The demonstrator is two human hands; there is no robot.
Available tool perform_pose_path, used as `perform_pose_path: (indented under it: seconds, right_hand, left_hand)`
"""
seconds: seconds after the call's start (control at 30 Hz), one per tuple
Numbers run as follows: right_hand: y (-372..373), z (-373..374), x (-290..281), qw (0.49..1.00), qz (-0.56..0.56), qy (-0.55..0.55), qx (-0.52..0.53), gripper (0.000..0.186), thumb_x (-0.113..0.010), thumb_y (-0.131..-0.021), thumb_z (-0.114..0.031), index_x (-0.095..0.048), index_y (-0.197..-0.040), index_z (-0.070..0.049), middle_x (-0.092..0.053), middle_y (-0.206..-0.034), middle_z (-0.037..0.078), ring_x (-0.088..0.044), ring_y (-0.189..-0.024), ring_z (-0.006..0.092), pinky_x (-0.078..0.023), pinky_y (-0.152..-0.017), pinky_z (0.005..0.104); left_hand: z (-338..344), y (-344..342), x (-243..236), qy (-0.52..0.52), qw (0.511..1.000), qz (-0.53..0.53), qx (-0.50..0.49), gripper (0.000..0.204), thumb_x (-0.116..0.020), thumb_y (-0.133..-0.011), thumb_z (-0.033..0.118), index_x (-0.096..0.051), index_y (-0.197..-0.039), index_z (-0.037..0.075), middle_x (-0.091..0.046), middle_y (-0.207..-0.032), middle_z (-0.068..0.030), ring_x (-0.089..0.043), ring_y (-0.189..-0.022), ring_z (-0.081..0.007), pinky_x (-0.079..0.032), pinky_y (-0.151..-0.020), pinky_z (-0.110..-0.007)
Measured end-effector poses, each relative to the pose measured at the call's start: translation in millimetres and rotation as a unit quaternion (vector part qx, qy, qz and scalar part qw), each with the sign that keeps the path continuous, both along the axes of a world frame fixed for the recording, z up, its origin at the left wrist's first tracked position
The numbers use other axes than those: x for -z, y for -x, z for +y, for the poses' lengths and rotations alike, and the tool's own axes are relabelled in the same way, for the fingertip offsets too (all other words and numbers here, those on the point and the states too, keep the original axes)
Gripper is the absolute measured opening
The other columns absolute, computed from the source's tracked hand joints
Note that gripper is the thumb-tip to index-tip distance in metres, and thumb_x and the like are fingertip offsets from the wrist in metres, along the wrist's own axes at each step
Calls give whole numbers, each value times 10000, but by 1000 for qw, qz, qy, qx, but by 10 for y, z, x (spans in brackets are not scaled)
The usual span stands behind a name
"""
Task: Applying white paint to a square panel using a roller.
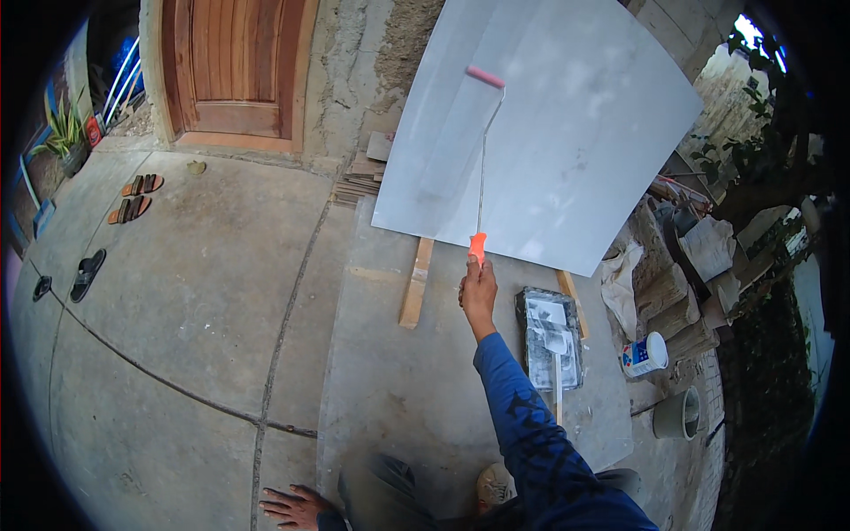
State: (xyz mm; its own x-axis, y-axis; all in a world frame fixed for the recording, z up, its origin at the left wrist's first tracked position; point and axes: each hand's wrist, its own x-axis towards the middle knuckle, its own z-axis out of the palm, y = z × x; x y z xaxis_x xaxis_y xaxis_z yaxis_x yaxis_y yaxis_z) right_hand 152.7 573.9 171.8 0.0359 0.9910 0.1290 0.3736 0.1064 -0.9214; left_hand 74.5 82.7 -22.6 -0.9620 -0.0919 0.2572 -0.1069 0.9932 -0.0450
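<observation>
My right hand (479, 288) is closed round the orange handle of a paint roller (482, 168), arm stretched forward. The roller's pink sleeve rests against a large white-grey board (540, 133), which leans back against the wall. At the lower left, my left hand (290, 507) holds nothing, its fingers spread beside my knee. Right of my forearm lies a black paint tray (574, 367) smeared with white paint. A flat brush or scraper with a pale handle (558, 382) lies in it.
Wooden battens (414, 288) stick out beneath the board. A white paint bucket (645, 354) and a grey pail (676, 414) stand at the right, near stacked roof tiles (670, 296). Sandals (131, 209) lie on the concrete at left, before a wooden door (235, 62).
</observation>
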Motion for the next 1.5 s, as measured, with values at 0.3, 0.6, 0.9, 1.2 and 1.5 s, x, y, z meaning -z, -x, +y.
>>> perform_pose_path:
  seconds: [0.3,0.6,0.9,1.2,1.5]
  right_hand:
    - [74,699,-1401,999,22,-26,-3,410,-476,-1016,-435,-479,-920,-36,-532,-600,74,-509,-417,157,-413,-381,329]
    - [157,997,-2698,995,60,-72,-23,426,-473,-994,-473,-509,-962,-49,-463,-632,25,-426,-426,110,-342,-375,276]
    - [-9,1089,-3310,989,76,-109,-61,404,-459,-988,-441,-499,-942,-42,-484,-657,32,-451,-465,111,-346,-406,283]
    - [-127,1152,-3413,989,67,-114,-68,391,-455,-999,-428,-499,-940,-44,-474,-655,27,-448,-462,112,-345,-407,283]
    - [-246,1056,-2947,994,33,-79,-62,406,-450,-1001,-447,-484,-922,-50,-457,-605,24,-423,-429,111,-349,-390,297]
  left_hand:
    - [35,-14,-73,-61,998,-5,8,690,-372,-972,550,-350,-1539,158,-351,-1556,-214,-372,-1411,-388,-334,-1046,-646]
    - [9,-13,-93,-93,996,-8,3,688,-357,-976,553,-338,-1543,165,-339,-1563,-207,-361,-1418,-385,-325,-1053,-645]
    - [-5,-11,-130,-98,995,-12,-1,686,-342,-981,556,-326,-1548,171,-327,-1569,-200,-349,-1425,-381,-315,-1061,-644]
    - [49,-25,-130,-97,995,-23,-4,684,-328,-985,560,-314,-1553,178,-315,-1576,-193,-338,-1432,-378,-305,-1068,-642]
    - [7,-12,-119,-88,995,-36,-8,682,-313,-990,563,-301,-1557,185,-303,-1583,-186,-326,-1439,-375,-296,-1075,-641]
